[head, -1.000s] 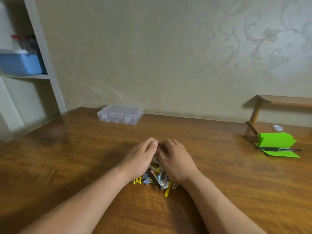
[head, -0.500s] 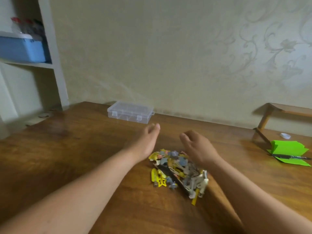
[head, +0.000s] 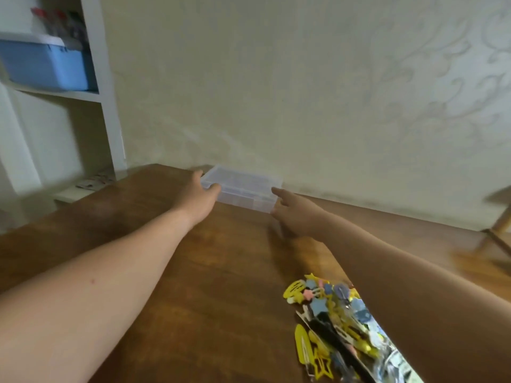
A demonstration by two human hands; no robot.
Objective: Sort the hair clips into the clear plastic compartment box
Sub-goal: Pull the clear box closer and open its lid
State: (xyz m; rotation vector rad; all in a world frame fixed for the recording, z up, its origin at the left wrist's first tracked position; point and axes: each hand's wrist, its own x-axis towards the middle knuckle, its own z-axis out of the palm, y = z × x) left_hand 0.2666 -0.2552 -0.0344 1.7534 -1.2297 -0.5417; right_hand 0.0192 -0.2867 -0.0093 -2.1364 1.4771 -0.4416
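I read no text, label, brand or number in this view, clear plastic compartment box [head: 243, 186] blurred with no print I can make out, blue bin [head: 44, 64] on the shelf [head: 69, 94] likewise, hair clips [head: 331, 313] too blurred for any marking

Open wood between the arms
Between left hand [head: 200, 199] and right hand [head: 293, 214] the table [head: 229, 258] lies bare; the clear box [head: 243, 189] blocks the way ahead, wall [head: 276, 106] just behind it; hair clips [head: 331, 322] crowd beneath the right forearm.
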